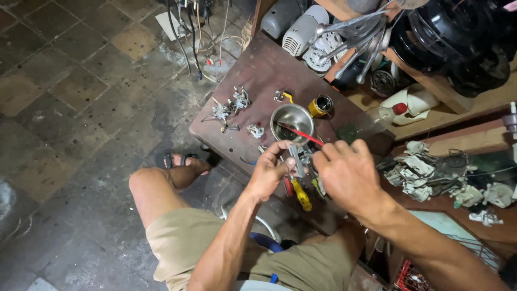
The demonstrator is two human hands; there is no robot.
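While pinched by left hand (271, 171), metal part (297, 159) touches right hand (344, 172).

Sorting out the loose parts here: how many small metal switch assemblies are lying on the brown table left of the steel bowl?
3: a wired one farthest back, one beside it, one nearest the steel bowl. Others may be hidden behind the hands.

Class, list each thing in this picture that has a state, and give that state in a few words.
Left hand: shut on small metal part.
Right hand: closed, fingers at the same part.
Steel bowl: upright, red-handled tool resting in it.
Small tin: open, lid off.
Plastic bottle: lying down, red cap on.
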